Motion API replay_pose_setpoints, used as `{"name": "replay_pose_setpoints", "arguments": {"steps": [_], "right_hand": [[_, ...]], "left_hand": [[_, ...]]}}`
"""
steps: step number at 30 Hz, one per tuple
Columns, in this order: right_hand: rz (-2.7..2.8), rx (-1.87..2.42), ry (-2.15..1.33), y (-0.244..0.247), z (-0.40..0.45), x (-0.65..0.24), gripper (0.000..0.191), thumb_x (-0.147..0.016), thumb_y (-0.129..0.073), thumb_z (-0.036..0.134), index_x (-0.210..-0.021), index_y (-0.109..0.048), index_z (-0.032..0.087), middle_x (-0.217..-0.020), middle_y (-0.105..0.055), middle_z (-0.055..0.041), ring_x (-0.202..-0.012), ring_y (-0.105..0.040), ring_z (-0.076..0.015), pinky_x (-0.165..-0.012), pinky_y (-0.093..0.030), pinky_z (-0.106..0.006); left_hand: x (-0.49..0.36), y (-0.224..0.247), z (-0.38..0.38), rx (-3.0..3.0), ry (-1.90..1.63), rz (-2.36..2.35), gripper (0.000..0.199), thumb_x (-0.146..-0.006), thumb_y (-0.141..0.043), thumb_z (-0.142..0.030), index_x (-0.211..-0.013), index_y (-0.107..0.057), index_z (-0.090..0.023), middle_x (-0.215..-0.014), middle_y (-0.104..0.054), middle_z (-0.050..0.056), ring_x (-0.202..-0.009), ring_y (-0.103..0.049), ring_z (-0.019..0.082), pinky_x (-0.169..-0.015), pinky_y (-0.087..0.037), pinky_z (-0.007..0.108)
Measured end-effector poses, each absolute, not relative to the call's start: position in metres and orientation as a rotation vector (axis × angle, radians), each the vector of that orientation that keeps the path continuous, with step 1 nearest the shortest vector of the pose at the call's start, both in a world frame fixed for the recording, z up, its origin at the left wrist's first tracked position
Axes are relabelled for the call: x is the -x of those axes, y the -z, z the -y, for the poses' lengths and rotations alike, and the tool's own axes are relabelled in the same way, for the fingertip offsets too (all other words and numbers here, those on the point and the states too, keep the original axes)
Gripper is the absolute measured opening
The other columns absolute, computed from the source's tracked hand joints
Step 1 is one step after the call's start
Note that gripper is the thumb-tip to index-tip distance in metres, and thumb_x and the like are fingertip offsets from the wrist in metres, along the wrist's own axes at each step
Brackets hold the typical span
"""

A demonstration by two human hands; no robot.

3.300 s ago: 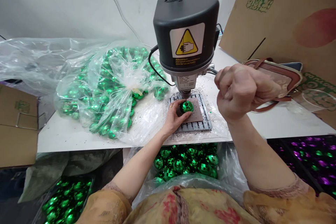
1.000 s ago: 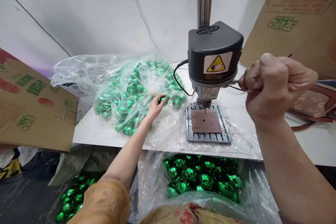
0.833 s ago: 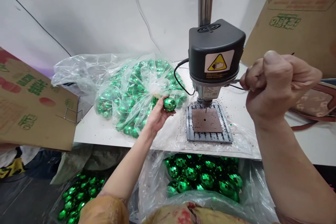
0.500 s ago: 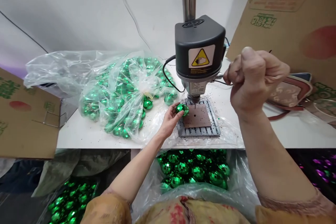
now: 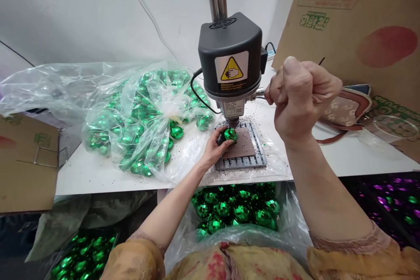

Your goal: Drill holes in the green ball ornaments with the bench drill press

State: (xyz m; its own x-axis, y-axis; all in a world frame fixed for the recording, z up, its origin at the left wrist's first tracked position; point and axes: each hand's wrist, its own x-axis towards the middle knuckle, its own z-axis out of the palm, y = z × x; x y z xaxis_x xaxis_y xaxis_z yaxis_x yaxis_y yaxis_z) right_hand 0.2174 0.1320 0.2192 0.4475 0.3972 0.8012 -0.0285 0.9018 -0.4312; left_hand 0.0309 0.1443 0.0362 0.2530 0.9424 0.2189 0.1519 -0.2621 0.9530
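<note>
My left hand [image 5: 212,148] pinches a shiny green faceted ball [image 5: 230,134] between thumb and fingers. The ball is right beneath the chuck [image 5: 233,121] of a small black drill press [image 5: 210,46]; whether the bit touches it I cannot tell. Below the ball, a brown board [image 5: 244,146] lies on the slotted metal base [image 5: 260,159]. My right hand [image 5: 303,96] is closed in a fist round the end of the press's feed lever [image 5: 260,93], to the right of the drill head. Its grip hides most of the lever.
A clear plastic bag [image 5: 108,78] of green balls lies left of the press. More green balls [image 5: 242,212] fill a plastic-lined container below the table edge. A cardboard box [image 5: 348,30], a brown-trimmed pouch [image 5: 348,107] and a clear cup [image 5: 392,129] are at right. Dark shavings litter the table.
My left hand has brought the green ball a little right, from the board's left edge to under the chuck. The right hand stays on the lever. The whole view has shifted slightly.
</note>
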Motion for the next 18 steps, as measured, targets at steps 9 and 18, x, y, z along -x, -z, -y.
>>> {"name": "replay_pose_setpoints", "arguments": {"steps": [9,18], "right_hand": [[1.070,0.418,-0.287,-0.220,-0.131,-0.217,0.056,-0.088,-0.069,0.042,-0.049,-0.035,0.021,-0.043,-0.025,0.0050,-0.039,-0.030,-0.0081,-0.044,-0.021,-0.033],[1.088,0.416,-0.301,-0.223,-0.125,-0.217,0.056,-0.086,-0.072,0.042,-0.049,-0.036,0.020,-0.042,-0.027,0.0051,-0.040,-0.032,-0.0079,-0.043,-0.022,-0.032]], "left_hand": [[-0.043,-0.040,-0.140,-1.684,-1.169,-1.044,0.060,-0.077,-0.085,-0.047,-0.124,-0.061,-0.020,-0.118,-0.068,0.009,-0.112,-0.065,0.027,-0.103,-0.052,0.044],[-0.050,-0.046,-0.136,-1.754,-1.114,-1.027,0.056,-0.077,-0.086,-0.041,-0.125,-0.065,-0.021,-0.123,-0.066,0.010,-0.116,-0.062,0.029,-0.107,-0.048,0.047]]}}
